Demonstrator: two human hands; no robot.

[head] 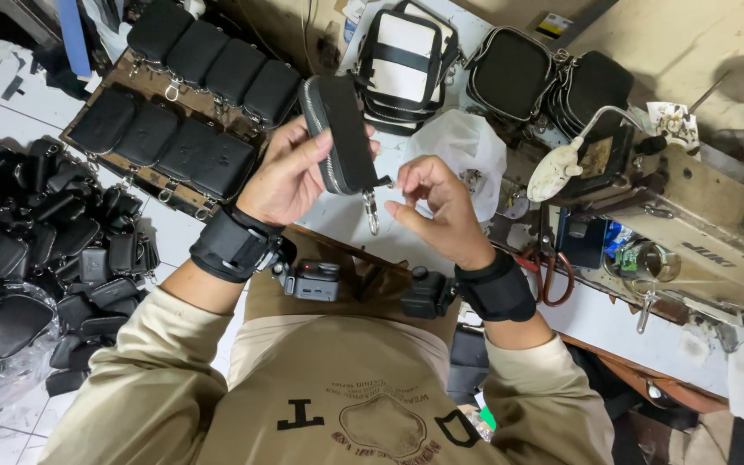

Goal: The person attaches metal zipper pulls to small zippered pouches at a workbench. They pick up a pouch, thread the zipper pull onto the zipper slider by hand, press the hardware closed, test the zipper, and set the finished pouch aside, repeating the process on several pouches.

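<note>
A beige long-sleeved printed shirt (363,405) was recorded nearest the lens, with black wrist straps on both forearms. A small black zippered leather key pouch (342,133) was held upright above the near edge of the white worktop (613,319), gripped in the curled fingers of the left hand (290,176). The right hand (437,207) was pinched at the pouch's metal clasp (372,211); actual contact could not be told. Matching black pouches (191,95) were laid in rows on a brown board at the far left corner. A beige sewing machine (691,224) was noted at the right edge.
</note>
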